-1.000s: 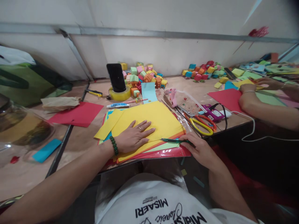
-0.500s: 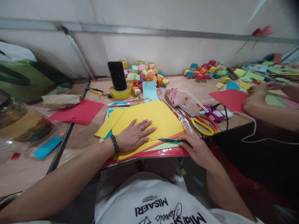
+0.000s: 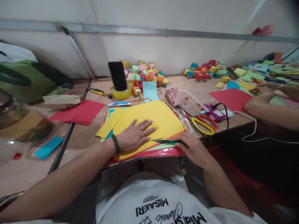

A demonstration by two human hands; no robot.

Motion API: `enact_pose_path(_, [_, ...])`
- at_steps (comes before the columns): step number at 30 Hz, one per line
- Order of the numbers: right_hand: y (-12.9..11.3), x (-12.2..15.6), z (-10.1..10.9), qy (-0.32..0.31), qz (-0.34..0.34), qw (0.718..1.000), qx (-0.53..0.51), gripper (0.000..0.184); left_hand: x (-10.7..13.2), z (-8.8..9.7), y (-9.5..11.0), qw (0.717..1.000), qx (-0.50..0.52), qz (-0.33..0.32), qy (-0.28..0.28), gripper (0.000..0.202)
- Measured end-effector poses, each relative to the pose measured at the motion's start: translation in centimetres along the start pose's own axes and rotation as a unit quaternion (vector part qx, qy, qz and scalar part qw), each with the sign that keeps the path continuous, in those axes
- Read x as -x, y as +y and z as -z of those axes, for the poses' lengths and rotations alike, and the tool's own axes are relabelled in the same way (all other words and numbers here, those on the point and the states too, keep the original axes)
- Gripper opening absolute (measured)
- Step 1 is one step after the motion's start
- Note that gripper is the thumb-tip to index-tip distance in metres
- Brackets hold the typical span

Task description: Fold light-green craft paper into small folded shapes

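My left hand (image 3: 136, 135) lies flat on a yellow paper sheet (image 3: 161, 116), its fingers spread and pressing nothing but the paper. In my right hand (image 3: 192, 147) is a slim green craft knife (image 3: 167, 141), lying low across the near edge of the sheet. Its dark tip points left, close to my left fingertips, where a cut line runs in the yellow paper. Orange, pale green and red sheets peek out beneath the yellow one. A separate yellow strip (image 3: 108, 123) rests at the stack's left side.
Scissors (image 3: 198, 124) with yellow and orange handles lie right of the stack. A phone (image 3: 117, 76) leans in a tape roll (image 3: 121, 92) behind it, near folded paper cubes (image 3: 143, 73). A glass pot (image 3: 23, 121) stands left. Another person's arm (image 3: 273, 104) works at right.
My right hand and the knife have slid a little to the left along the paper's near edge. My left hand stays in place on the sheet.
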State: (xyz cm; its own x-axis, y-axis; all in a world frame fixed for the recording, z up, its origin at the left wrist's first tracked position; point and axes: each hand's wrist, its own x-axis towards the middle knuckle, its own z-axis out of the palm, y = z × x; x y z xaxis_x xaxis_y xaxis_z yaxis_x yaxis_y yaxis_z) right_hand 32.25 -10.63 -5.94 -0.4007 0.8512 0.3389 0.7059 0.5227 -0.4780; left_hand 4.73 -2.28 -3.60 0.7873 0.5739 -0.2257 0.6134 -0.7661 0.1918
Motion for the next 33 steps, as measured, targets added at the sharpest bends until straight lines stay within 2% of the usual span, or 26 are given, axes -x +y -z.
enact_pose_path(11, [-1.0,-0.5,-0.6,-0.017,-0.010,1.000,0.010,0.016,-0.1,-0.5,-0.2,1.000,0.003,-0.008,0.017,0.056])
enact_pose_path(18, [-0.8,0.1,-1.0,0.012,-0.018,0.999,0.038,0.018,0.8,1.3,-1.2,0.998,0.008,-0.001,0.060,0.054])
enact_pose_path(24, [-0.9,0.1,-1.1,0.027,-0.015,0.998,0.056,0.016,1.0,0.1,-2.6,1.000,0.000,-0.012,0.021,0.054])
enact_pose_path(27, [-1.7,-0.1,-1.3,0.027,-0.010,0.998,0.050,0.017,0.9,-0.3,-2.5,1.000,0.002,-0.008,0.025,0.054])
enact_pose_path(33, [-2.9,-0.2,-1.7,0.018,-0.009,0.999,0.047,0.019,0.8,0.0,-2.1,1.000,0.002,0.002,0.015,0.054])
